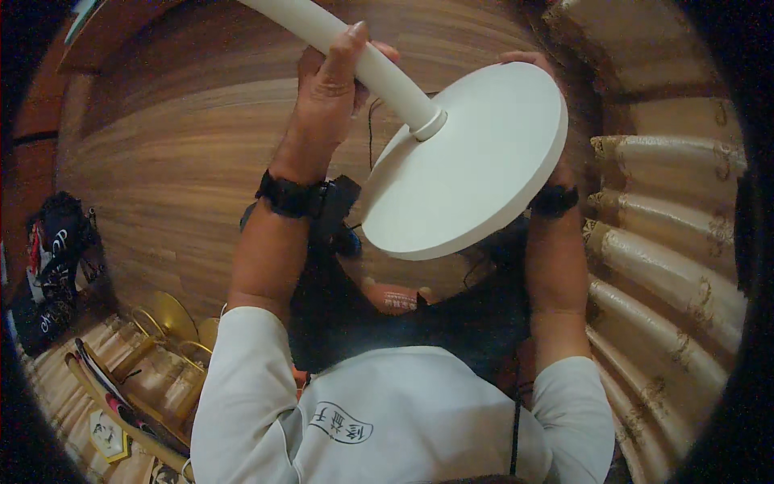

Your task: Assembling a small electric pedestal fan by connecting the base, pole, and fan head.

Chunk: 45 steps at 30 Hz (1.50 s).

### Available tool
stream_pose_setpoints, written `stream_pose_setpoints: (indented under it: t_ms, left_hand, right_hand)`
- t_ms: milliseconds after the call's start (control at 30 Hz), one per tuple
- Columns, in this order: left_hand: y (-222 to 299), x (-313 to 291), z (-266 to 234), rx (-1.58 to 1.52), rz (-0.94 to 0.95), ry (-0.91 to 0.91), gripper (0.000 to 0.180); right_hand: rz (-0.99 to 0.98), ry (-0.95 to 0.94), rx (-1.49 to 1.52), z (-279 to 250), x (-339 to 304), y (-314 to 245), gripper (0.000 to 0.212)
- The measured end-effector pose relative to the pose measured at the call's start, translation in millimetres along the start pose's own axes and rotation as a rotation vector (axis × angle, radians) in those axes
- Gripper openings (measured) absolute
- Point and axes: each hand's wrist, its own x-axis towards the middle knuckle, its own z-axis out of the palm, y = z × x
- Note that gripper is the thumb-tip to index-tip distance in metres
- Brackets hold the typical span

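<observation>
Fingers of my left hand (329,93) wrap around the white pole (395,89); my right hand (528,58) is mostly hidden behind the white round base (476,173), so I cannot tell how its fingers close. Pole and base, joined, tilt in the air above the wood-grain floor (177,145), nearer the gold curtain (661,189) along its right edge; more room opens leftward. Dark characters mark my white shirt (435,411); pale lettering marks a black bundle (58,278) by the floor's left edge.
</observation>
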Motion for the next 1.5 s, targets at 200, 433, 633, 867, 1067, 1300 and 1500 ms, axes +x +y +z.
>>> stream_pose_setpoints:
  t_ms: [200, 433, 633, 867, 1067, 1300, 1500]
  left_hand:
    - [7, 3, 5, -0.335, -0.066, 0.062, 0.040]
    - [6, 2, -3, -0.419, -0.042, 0.026, 0.029]
    - [-3, 16, -11, -0.330, -0.060, 0.119, 0.036]
    - [-22, 25, -20, 0.080, 0.342, 0.292, 0.042]
    - [-11, 23, -21, -0.144, 0.054, 0.279, 0.038]
    - [-24, 23, -20, -0.087, 0.007, 0.226, 0.033]
    - [-31, 18, -9, -0.046, -0.063, 0.129, 0.030]
  right_hand:
    - [0.186, -0.192, 0.041, 8, -24, 5, 0.031]
    - [0.342, -0.514, 0.037, 17, -64, 13, 0.036]
    - [0.399, -1.082, 0.102, 29, -133, 11, 0.040]
    - [1.023, -1.261, 0.447, 42, -133, -28, 0.060]
    - [0.754, -1.102, 0.568, 26, -107, -74, 0.089]
    - [0.284, -0.896, 0.819, 2, -71, -98, 0.081]
    - [-0.118, -0.407, 0.465, -20, -32, -93, 0.066]
